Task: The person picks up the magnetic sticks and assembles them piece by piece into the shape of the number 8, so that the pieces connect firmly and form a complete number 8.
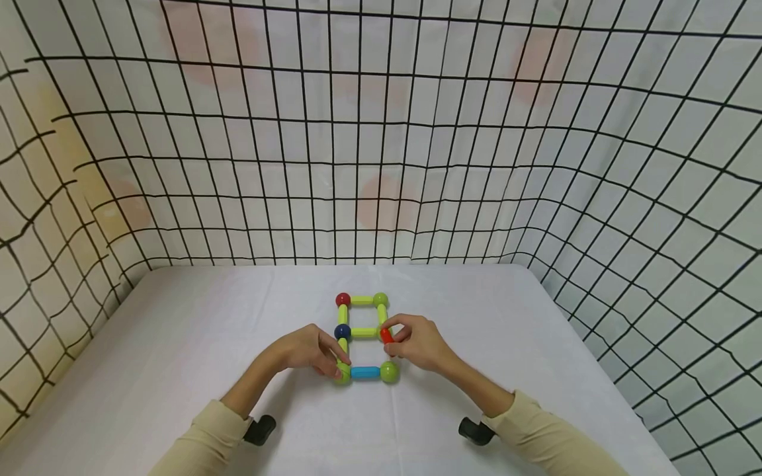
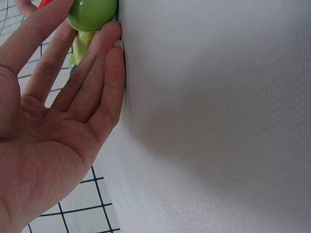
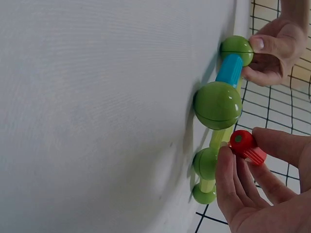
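My left hand [image 1: 311, 350] holds the green ball [image 2: 95, 13] at the near left corner of a magnetic ball-and-rod frame, thumb on one side and fingers on the other. Between the thumb and fingers of my right hand [image 1: 421, 342] is a red rod [image 3: 249, 145], just above the frame's right side. A blue rod [image 1: 365, 373] joins the held ball to a second green ball [image 1: 389, 372] at the near right corner. Farther back, yellow-green rods [image 1: 364, 332] link a dark blue ball [image 1: 342, 331], a red ball [image 1: 342, 300] and a far green ball [image 1: 380, 300].
The frame lies flat on a table covered with white cloth [image 1: 208, 317]. Black netting [image 1: 357, 165] over a pale backing rises behind the table and along both sides. Dark wrist-worn devices [image 1: 260, 430] show near each sleeve.
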